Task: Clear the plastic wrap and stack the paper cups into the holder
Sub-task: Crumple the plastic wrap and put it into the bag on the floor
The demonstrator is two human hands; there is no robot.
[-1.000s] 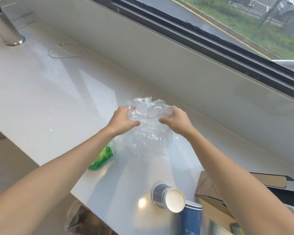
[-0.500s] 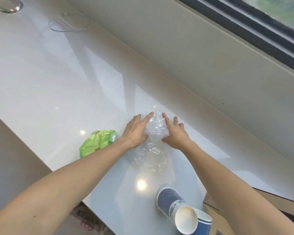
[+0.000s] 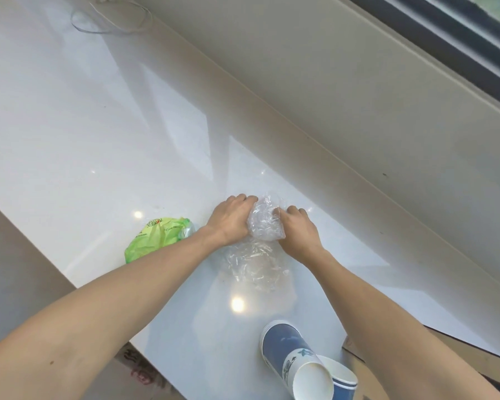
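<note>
Two hands meet over the clear plastic wrap [image 3: 264, 223] near the middle of the glossy white worktop [image 3: 84, 116]. From my remote seat I see the left hand [image 3: 231, 219] curled against the wrap's left side and the right hand [image 3: 299, 230] pressed against its right side, fingers bent, both clenched on the crumpled bundle between them. The upper part of the wrap is bunched into a tight wad between the hands; a looser, flatter trail of it lies on the worktop just below them, toward me (hard to trace its edges, since it is transparent against the white surface).

Just left of the left wrist sits a crumpled green plastic bag [image 3: 153, 238], touching or nearly touching the forearm; I cannot tell which. Nearer the camera, well apart from the wrap, blue-and-white paper cups [image 3: 298, 359] lie on their sides, nested, with the open white mouth facing toward me. A brown cardboard edge [image 3: 355, 352] shows just beside the cups, partly hidden by the right forearm. At the far left end of the worktop a thin white cable [image 3: 110, 20] lies in a loose loop. A beige sill [image 3: 344, 111] runs along the far side, below a dark window frame [image 3: 445, 27].
</note>
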